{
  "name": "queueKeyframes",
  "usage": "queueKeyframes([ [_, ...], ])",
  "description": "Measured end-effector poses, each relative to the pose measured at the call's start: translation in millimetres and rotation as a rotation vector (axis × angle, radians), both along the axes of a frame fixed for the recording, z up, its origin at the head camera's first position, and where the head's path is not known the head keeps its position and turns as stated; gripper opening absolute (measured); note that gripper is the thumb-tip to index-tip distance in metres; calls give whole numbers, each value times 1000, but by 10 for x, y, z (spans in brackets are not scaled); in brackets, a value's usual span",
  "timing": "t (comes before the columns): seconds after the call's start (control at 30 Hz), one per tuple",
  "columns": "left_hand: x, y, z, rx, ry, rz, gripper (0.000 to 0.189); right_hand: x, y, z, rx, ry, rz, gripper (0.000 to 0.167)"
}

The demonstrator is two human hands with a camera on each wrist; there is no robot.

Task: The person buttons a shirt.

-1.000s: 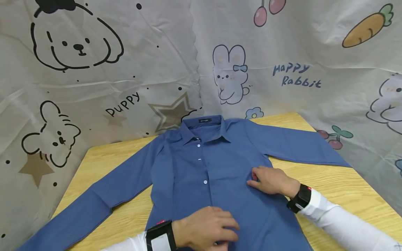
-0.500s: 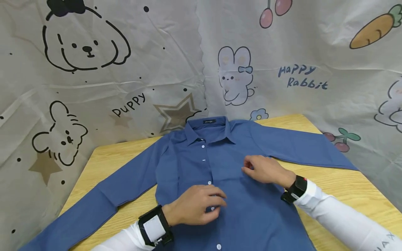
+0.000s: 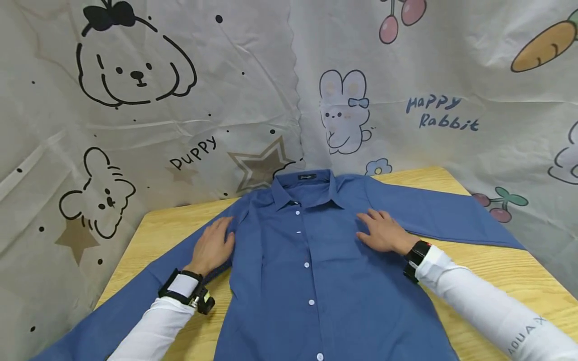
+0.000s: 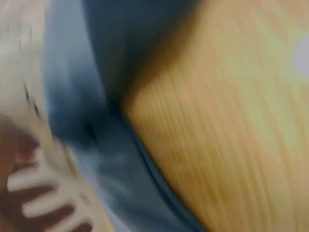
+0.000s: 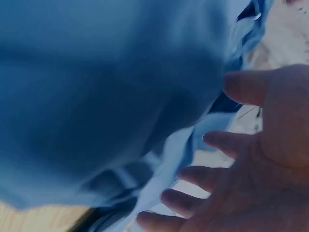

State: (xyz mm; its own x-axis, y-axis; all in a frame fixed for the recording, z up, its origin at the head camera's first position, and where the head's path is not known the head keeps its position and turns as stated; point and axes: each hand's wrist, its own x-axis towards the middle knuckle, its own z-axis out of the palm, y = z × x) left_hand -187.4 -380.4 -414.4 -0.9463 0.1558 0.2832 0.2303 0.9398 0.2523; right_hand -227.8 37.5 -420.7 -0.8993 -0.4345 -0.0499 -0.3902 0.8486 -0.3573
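Note:
A blue button-up shirt [image 3: 289,260] lies front up, its collar [image 3: 307,189] at the far side and both sleeves spread outward. Over the top of the left-hand sleeve [image 3: 158,276] is my left hand [image 3: 211,249], fingers extended toward the shoulder. My right hand [image 3: 383,231] is over the chest near the other armpit, fingers spread and holding nothing. In the right wrist view the right hand's fingers [image 5: 193,179] are apart, with blue cloth beyond them. The left wrist view is blurred; part of the left hand [image 4: 19,179] shows at its left edge beside the sleeve [image 4: 125,179].
The shirt lies on a wooden table [image 3: 173,215], whose far edge meets a white printed cloth backdrop [image 3: 253,100]. The right-hand sleeve [image 3: 442,213] reaches past the table's right edge. Each wrist wears a black strap with a device [image 3: 185,288].
My left hand has swung from the shirt's lower front up and left to the sleeve, its fingers straightening. My right hand has shifted slightly up and its fingers have spread. The view has turned slightly left.

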Motion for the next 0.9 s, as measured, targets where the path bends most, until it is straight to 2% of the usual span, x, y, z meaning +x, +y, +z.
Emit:
queueKeyframes([
  [0.07,-15,-195,-70,-29,-124,54,46,-69,49,-40,50,-74,-28,59],
  [0.17,11,-363,-170,-121,-306,74,58,-143,112,-98,116,-188,-40,65],
  [0.27,30,-443,-229,-183,-391,81,71,-183,175,-138,160,-243,-35,73],
  [0.37,29,-518,-228,-196,-406,89,79,-216,228,-160,176,-250,-25,79],
  [0.47,24,-585,-179,-167,-431,79,84,-237,263,-162,170,-248,-14,82],
  [0.63,-32,-655,-94,-87,-498,16,90,-251,307,-137,193,-261,-10,87],
  [0.73,-70,-684,-70,-72,-527,-8,91,-251,321,-121,202,-270,-6,89],
  [0.83,-68,-691,-44,-58,-528,-23,90,-256,309,-126,195,-259,-2,86],
  [0.9,-53,-691,-34,-10,-501,-37,80,-257,289,-146,162,-224,4,82],
])
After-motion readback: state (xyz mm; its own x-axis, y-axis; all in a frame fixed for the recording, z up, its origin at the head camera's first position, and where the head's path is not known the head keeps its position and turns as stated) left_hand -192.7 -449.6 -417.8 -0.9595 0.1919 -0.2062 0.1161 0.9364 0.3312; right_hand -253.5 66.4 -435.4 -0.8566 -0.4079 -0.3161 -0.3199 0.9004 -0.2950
